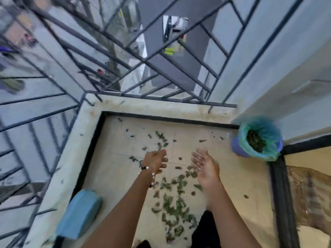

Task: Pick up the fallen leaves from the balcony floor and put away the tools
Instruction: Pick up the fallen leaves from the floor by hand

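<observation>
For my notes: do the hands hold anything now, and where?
Nothing is held: the left hand and right hand are open above the leaves.

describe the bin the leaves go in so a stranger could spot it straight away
Follow the balcony floor to its far right corner, beside the pale wall. There stands a small purple bin lined with a green bag. It alone already holds dark leaves.

Open tile lay along the balcony floor (114, 176) between its left edge and the scattered leaves (172, 206). A lined bin (258, 138) blocked the far right corner, a blue block (80, 213) sat on the left ledge (59, 176), and railing bars (143, 65) closed the far side.
</observation>
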Demonstrator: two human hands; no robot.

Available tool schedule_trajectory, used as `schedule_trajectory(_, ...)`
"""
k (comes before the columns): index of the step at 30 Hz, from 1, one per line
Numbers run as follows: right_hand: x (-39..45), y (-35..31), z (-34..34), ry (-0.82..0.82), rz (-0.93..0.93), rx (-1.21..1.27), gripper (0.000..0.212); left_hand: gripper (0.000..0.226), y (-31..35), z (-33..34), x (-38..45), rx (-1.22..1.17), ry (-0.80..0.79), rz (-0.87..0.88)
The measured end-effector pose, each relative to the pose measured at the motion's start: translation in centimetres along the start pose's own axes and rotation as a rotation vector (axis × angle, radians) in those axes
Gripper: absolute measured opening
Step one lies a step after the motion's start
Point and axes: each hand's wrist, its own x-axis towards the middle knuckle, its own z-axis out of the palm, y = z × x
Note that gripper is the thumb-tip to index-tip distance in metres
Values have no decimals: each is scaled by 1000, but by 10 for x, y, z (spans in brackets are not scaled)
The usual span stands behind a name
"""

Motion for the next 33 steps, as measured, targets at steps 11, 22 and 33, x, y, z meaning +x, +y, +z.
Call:
schedule_trajectory(11, -27, 139, 102, -269, -141, -746, 15, 18, -78, -189, 22, -154, 258, -55)
schedule_trajectory(22, 216, 285, 166, -588, -397, -1627, 23, 14, -191, -226, 269, -165, 339, -69)
schedule_trajectory(33, 415, 398, 195, -1032, -1048, -2044, 64, 13, -260, -199, 483, -480, 503, 87)
